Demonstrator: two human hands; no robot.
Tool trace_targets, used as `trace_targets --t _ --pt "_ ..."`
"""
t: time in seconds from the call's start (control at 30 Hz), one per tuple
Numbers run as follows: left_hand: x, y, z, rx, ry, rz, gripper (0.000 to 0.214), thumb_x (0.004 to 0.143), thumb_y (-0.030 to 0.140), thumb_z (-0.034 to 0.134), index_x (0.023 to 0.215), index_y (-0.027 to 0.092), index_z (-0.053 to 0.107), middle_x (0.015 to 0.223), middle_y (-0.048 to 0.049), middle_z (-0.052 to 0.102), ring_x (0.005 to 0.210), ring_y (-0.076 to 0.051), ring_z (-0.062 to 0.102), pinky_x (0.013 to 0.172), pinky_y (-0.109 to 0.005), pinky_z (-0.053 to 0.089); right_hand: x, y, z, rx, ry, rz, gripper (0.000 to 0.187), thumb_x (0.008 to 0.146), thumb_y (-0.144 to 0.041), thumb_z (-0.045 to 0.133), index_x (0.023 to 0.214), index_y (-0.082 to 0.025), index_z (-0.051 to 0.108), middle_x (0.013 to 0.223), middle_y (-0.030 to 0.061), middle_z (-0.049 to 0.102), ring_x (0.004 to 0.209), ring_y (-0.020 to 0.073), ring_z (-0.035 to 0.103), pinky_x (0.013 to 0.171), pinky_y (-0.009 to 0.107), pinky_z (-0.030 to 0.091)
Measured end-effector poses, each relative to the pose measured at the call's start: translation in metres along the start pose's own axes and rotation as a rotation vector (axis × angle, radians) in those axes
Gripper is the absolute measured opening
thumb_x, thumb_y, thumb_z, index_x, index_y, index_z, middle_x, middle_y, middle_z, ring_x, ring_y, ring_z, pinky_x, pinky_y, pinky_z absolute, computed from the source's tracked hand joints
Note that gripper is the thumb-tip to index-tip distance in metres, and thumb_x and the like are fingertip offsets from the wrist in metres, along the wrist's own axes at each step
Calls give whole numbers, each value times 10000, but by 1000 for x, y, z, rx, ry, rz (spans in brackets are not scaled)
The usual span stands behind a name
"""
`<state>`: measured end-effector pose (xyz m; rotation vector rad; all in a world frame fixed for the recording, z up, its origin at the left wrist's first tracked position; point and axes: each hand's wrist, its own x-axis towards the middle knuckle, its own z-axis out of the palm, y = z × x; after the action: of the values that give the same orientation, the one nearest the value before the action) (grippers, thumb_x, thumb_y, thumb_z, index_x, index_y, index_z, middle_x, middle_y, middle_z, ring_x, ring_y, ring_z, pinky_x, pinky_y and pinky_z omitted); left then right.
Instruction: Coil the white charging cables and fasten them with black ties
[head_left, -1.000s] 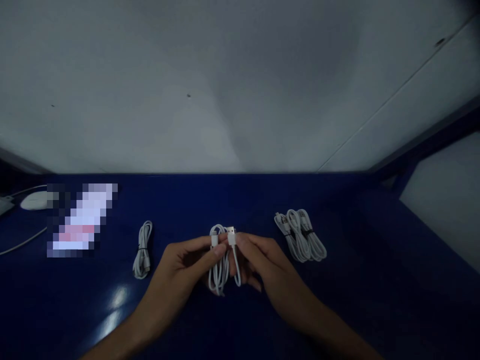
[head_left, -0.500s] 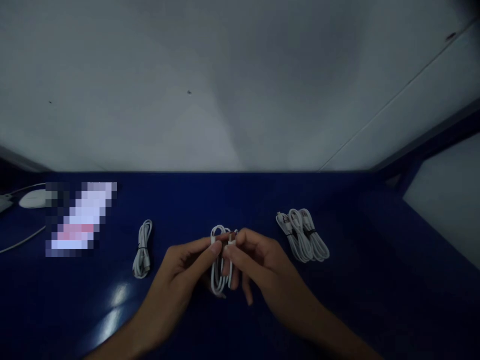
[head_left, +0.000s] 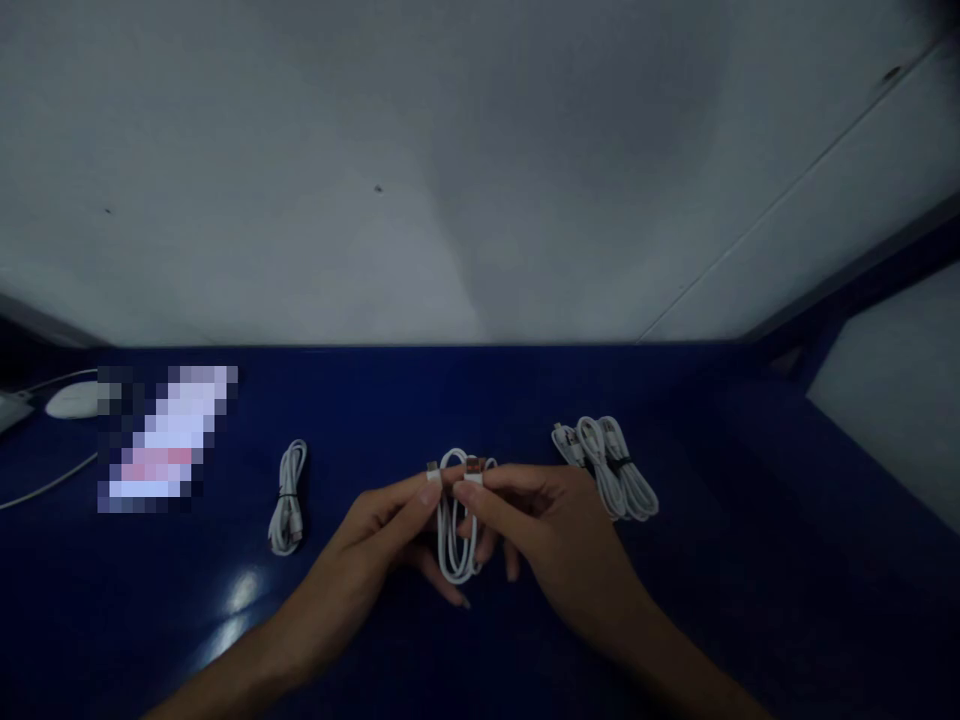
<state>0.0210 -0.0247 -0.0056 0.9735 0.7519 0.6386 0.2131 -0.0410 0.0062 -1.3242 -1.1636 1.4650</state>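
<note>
Between my two hands a coiled white USB cable [head_left: 454, 560] is held up over the blue table. My left hand [head_left: 386, 535] pinches the smaller plug at the coil's left side between thumb and forefinger. With the same kind of pinch, my right hand [head_left: 544, 515] grips the wider USB plug, its metal end pointing away from me. The coil's loops hang below the thumbs, and some fingers lie behind them. To the left rests a bundled white cable [head_left: 287, 500] with a dark tie. Beyond my right hand lie several more tied white cables [head_left: 615, 470] side by side.
A blurred-out bright panel [head_left: 169, 430] lies on the blue table [head_left: 420, 390] at the left. Near it are a white mouse-like object [head_left: 79, 399] and a white cord [head_left: 56, 485]. A pale wall [head_left: 337, 250] rises behind the table.
My right hand has turned and moved slightly right, so the wide USB plug now shows its flat face. The coil has shifted a little right, and the left plug's metal tip is visible.
</note>
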Motion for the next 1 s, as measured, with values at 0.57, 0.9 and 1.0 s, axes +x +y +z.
trace_targets --t 0.57,0.9,1.0 --pt "2 -1 -6 -55 -62 -4 422 1173 371 459 1302 195 821 1149 -148 793 846 -213 723 755 -348 653 -4 -6 1 -55 28 -28 400 987 -418 770 636 -226 776 636 26 735 551 140 619 559 298 468" --pt "2 -3 -5 -54 -40 19 404 1139 413 549 1299 156 817 1148 -164 785 757 -190 729 716 -347 665 -5 -7 2 -85 49 -45 436 985 -450 757 621 -210 744 636 22 721 556 123 578 520 262 403" --pt "1 -3 -5 -52 -46 16 399 1145 402 537 1318 168 810 1166 -162 781 751 -186 731 730 -358 668 -5 -6 3 -75 54 -62 440 988 -442 756 613 -213 735 637 22 731 561 129 597 533 271 419"
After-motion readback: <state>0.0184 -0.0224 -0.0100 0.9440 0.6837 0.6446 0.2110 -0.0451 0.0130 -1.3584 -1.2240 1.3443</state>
